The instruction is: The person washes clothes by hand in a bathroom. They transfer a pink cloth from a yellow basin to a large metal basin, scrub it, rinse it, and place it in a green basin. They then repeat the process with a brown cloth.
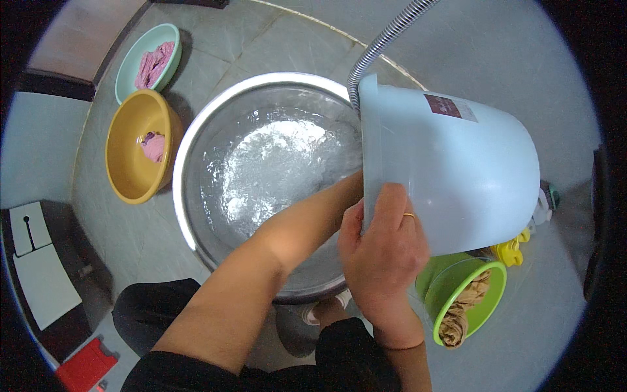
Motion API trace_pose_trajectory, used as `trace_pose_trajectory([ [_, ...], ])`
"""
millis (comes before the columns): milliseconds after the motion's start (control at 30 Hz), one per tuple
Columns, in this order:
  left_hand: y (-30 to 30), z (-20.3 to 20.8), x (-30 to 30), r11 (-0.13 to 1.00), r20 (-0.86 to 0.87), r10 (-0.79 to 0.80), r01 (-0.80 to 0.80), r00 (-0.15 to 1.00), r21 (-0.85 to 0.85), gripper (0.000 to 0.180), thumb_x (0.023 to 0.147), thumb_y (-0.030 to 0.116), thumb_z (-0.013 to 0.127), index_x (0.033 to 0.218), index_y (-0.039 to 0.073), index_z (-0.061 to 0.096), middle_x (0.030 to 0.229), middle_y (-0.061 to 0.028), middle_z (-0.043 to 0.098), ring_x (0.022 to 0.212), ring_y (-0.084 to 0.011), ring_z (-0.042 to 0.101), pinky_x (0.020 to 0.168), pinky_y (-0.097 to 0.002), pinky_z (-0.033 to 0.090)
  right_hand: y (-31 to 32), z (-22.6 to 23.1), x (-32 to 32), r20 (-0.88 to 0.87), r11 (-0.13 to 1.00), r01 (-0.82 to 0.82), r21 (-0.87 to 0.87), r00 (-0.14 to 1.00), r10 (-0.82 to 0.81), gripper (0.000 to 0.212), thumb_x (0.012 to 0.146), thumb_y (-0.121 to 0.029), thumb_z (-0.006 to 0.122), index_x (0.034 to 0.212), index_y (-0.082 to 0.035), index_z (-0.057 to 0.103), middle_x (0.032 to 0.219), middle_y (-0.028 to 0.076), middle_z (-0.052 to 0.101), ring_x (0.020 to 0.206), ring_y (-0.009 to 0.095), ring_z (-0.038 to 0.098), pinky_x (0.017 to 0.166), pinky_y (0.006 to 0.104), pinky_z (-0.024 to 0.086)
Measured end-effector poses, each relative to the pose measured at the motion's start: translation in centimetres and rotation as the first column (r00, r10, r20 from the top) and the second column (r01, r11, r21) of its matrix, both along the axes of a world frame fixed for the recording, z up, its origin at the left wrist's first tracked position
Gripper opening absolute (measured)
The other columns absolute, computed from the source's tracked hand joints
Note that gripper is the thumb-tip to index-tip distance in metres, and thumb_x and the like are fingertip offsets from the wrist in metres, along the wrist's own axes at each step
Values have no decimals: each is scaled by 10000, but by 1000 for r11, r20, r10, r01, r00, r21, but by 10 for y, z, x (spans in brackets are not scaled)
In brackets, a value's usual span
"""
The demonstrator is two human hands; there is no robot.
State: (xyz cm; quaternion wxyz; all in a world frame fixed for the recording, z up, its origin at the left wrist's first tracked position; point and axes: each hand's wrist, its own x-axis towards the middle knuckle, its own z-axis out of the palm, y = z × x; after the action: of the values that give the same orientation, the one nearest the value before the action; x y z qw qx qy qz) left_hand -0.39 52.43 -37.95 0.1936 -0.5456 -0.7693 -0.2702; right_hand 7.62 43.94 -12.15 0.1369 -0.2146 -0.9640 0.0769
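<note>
While right hand (385,255) grasps rim of pale bucket (460,170), fingers curled over edge, left forearm (261,261) runs into its mouth; left hand hidden, can't tell what those fingers do. Bucket tipped sideways, mouth toward water (268,163) in metal basin (185,163). Looks like rinsing or emptying step; next move likely calls for firm rim grip, mouth over basin. Farther off: green bucket (434,284), yellow basin (123,157), mint basin (130,68).

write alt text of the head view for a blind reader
A right hand grips a pale tipped bucket beside a metal basin of water; the left hand is hidden past the bucket's rim. A mint bowl, yellow bowl and green bucket hold cloth.
</note>
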Motion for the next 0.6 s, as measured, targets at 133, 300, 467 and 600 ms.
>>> trace_pose_trajectory([
  [133,-1,-6,-2,994,-62,4,-11,998,-110,462,792,171,494,1230,32,444,1240,-154,388,888,-306,512,715,-417,428,1,-2,1,-22,999,-20,-28,1000,19,226,679,-183,609,809,-114,438,732,46,481,615,217,553,466,308,461],
  [300,4,-16,8,926,-295,37,-144,955,-348,466,796,174,492,1238,35,442,1288,-147,366,899,-291,516,713,-403,423,10,-6,4,-90,999,-23,-26,996,21,220,676,-181,606,821,-110,457,719,57,480,607,218,551,470,319,455],
  [467,-1,-14,-6,512,-926,-355,-855,-129,-77,470,799,177,491,1246,38,441,1335,-140,344,910,-277,521,711,-390,418,59,10,22,-265,991,56,-122,960,-87,171,659,-93,607,777,-64,487,666,77,488,527,198,497,467,300,402],
  [600,12,62,19,703,-30,-87,40,996,-710,474,810,156,472,1270,51,427,1374,-123,313,892,-251,526,674,-373,408,126,13,46,-412,861,72,-503,856,-312,116,682,-7,536,678,-55,430,583,-9,347,553,61,320,498,204,287],
])
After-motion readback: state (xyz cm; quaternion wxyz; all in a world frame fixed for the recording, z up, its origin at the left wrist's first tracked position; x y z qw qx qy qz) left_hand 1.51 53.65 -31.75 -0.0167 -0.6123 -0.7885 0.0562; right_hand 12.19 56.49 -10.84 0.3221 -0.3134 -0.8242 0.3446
